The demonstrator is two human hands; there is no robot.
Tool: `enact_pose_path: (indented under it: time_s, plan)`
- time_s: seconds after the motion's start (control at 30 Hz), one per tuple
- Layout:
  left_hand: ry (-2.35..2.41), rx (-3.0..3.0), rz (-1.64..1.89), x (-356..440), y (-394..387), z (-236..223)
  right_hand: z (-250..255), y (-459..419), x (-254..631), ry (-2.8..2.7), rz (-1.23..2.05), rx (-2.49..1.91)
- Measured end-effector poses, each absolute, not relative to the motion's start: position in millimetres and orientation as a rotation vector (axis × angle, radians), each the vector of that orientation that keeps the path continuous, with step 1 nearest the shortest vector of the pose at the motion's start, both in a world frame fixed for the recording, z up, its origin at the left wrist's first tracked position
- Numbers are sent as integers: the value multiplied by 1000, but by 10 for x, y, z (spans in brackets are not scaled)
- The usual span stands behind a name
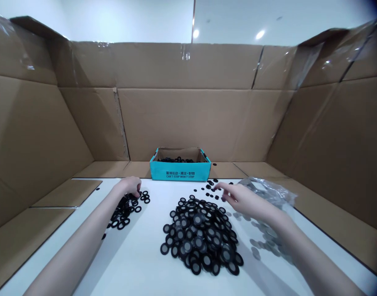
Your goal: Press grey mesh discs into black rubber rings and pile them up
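Observation:
My left hand (131,186) is at the far end of a loose pile of black rings (123,213), its fingers curled down and closed. Whatever the fingertips hold, if anything, is hidden. On the other side, my right hand (239,196) hovers by scattered small black discs (208,187), its fingers apart and nothing visible between them. Between my forearms lies a large heap of black rings with grey translucent centres (203,234). Thin translucent discs (268,238) are spread under and beside my right forearm.
A turquoise-fronted open box (180,170) at the back holds more black pieces. A clear plastic bag (268,190) lies behind my right forearm. Tall cardboard walls (182,123) enclose the white table (135,263) at the back and both sides.

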State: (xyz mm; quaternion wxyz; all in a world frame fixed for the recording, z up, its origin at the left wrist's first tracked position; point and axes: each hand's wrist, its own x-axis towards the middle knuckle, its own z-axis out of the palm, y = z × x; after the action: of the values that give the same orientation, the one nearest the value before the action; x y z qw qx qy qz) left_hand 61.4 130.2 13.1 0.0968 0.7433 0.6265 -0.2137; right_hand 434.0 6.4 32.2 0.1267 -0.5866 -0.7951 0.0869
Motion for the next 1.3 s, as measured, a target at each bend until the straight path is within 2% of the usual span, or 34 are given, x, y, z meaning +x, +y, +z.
enact_pose_path:
  time_s: [0.27,0.53,0.93,1.3]
  plan:
    - [1886,2243,-566,569,1372,82,-185,-276,5116,-2110,55,-2175]
    - [1874,2238,-420,534,1368,127,-422,-497,5278,-1963,-83,-2349]
    - [1775,2218,-256,500,1430,90,-426,-500,5324,-1752,-125,-2330]
    - [1697,2226,-110,525,1450,117,-267,-525,5442,-1570,95,-2095]
